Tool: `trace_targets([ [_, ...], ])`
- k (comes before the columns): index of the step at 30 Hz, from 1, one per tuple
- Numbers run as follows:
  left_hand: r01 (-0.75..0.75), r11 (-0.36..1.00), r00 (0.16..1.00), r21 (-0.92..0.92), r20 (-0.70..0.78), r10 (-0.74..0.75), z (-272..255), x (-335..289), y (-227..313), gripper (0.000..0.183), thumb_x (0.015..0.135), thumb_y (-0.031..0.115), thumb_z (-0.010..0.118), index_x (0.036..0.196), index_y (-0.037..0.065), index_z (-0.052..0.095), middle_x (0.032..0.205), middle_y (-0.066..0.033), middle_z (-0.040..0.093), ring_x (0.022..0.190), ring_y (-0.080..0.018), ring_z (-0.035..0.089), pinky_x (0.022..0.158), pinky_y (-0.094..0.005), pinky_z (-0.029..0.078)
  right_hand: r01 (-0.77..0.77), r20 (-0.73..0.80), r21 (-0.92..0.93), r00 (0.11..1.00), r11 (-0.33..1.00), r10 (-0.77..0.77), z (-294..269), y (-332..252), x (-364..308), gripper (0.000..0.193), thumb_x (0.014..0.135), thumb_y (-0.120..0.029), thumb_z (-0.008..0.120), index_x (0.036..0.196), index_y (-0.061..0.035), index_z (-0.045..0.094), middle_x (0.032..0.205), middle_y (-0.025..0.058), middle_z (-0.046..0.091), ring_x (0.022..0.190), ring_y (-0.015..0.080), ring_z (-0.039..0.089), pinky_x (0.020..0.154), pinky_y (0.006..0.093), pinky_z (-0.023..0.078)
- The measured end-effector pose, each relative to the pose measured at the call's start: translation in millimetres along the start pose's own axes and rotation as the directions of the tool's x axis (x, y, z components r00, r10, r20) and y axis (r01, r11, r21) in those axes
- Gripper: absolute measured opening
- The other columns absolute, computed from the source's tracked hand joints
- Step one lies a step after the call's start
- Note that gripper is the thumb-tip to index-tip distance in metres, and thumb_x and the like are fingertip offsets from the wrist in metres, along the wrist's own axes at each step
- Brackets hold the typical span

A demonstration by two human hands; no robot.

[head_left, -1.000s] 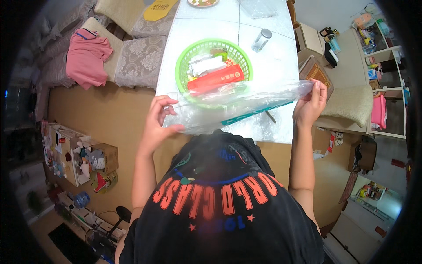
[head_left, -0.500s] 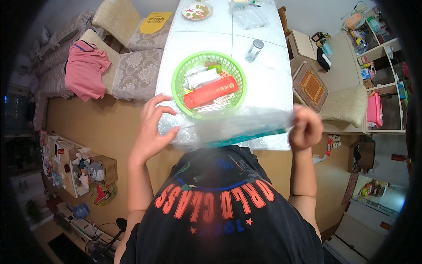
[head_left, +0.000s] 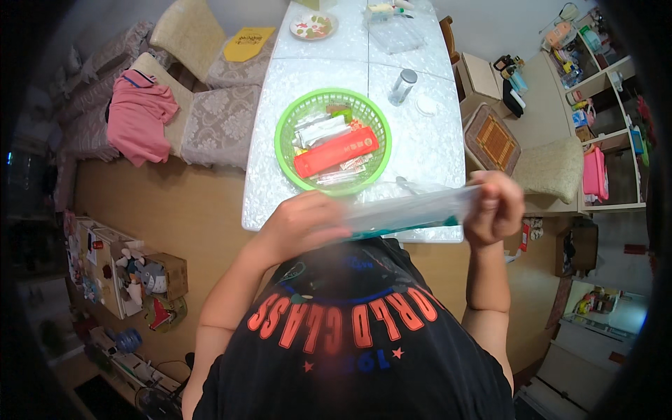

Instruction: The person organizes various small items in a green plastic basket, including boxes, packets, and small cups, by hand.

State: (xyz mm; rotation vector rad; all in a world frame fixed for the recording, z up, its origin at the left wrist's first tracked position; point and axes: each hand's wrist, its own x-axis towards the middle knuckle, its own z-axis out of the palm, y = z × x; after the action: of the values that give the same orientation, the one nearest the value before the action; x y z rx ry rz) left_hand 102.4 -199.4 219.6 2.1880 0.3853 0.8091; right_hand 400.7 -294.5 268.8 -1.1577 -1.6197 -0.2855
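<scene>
A translucent plastic bag (head_left: 413, 211) with a teal lower edge is stretched level in front of my chest, over the table's near edge. My right hand (head_left: 494, 210) grips its right end, thumb and fingers pinched together. At the other end my left hand (head_left: 308, 222) is closed on the bag, its fingertips slightly blurred. Just beyond the bag stands a green plastic basket (head_left: 283, 155). Inside it lie a long red packet (head_left: 337, 152) and several small white packets (head_left: 322, 131).
On the white-patterned table (head_left: 318, 75) are a clear jar with a grey lid (head_left: 402, 87), a white round disc (head_left: 426, 106), a plate with a coloured pattern (head_left: 313, 26) and a clear plastic tray (head_left: 395, 35). Cushioned chairs (head_left: 217, 122) stand along the left side.
My left hand has moved right and closed on the bag's left end; before, it was spread beside the basket. The bag looks narrower now. My right hand still holds its end.
</scene>
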Motion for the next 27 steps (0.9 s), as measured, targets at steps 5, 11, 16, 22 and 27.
trace_targets([
  [5,0.337,0.936,0.941,-0.103,0.045,-0.334,-22.1,-36.5,-13.2,0.007,0.080,0.006,0.076,0.086,0.004,0.077,0.087,-0.0078,0.067,0.082,-0.0199,0.065,0.071,-0.0306,0.051,-0.133,-0.088,0.024,0.987,0.991,0.134,-21.2,6.3,5.1,0.013,0.099,-0.009,0.056,0.099,0.0027,0.061,0.088,0.0139,0.068,0.074,0.0159,0.062,0.067,0.0261,0.049],
  [11,0.458,0.824,0.863,0.333,0.054,-0.502,-67.4,-53.7,-25.8,0.020,0.073,0.016,0.083,0.083,0.002,0.075,0.101,-0.0110,0.065,0.096,-0.0253,0.062,0.084,-0.0349,0.049,0.105,-0.107,-0.007,0.989,0.994,-0.105,-3.1,15.9,-0.3,0.017,0.102,-0.019,0.055,0.096,-0.0030,0.057,0.076,0.0073,0.062,0.062,0.0200,0.059,0.056,0.0312,0.048],
  [16,0.263,0.964,0.962,0.044,0.063,-0.265,-44.5,11.1,16.4,0.096,0.059,0.033,0.092,0.138,0.002,0.048,0.134,-0.0146,0.053,0.124,-0.0318,0.052,0.103,-0.0419,0.040,0.418,0.348,0.179,0.820,0.891,-0.455,38.0,-25.3,10.4,0.027,0.073,-0.027,0.078,0.079,-0.0081,0.060,0.060,-0.0032,0.045,0.048,0.0123,0.048,0.042,0.0268,0.038],
  [22,0.095,0.994,0.978,-0.060,0.190,-0.082,-4.0,37.5,36.0,0.047,0.079,0.011,0.078,0.124,0.004,0.064,0.105,-0.0174,0.070,0.093,-0.0276,0.071,0.081,-0.0336,0.055,0.499,0.255,0.199,0.804,0.843,-0.536,52.6,-35.4,23.0,0.016,0.073,-0.014,0.075,0.083,-0.0102,0.064,0.062,-0.0033,0.049,0.051,0.0105,0.050,0.045,0.0238,0.039],
  [27,0.238,0.968,0.967,-0.074,0.112,-0.229,-0.5,-1.7,16.9,0.021,0.084,0.009,0.075,0.104,0.002,0.074,0.084,-0.0127,0.074,0.076,-0.0217,0.073,0.071,-0.0303,0.055,0.244,0.147,0.151,0.953,0.958,-0.266,27.0,-11.6,26.8,0.011,0.080,-0.002,0.067,0.090,-0.0060,0.063,0.070,0.0025,0.062,0.053,0.0166,0.057,0.050,0.0298,0.046],
])
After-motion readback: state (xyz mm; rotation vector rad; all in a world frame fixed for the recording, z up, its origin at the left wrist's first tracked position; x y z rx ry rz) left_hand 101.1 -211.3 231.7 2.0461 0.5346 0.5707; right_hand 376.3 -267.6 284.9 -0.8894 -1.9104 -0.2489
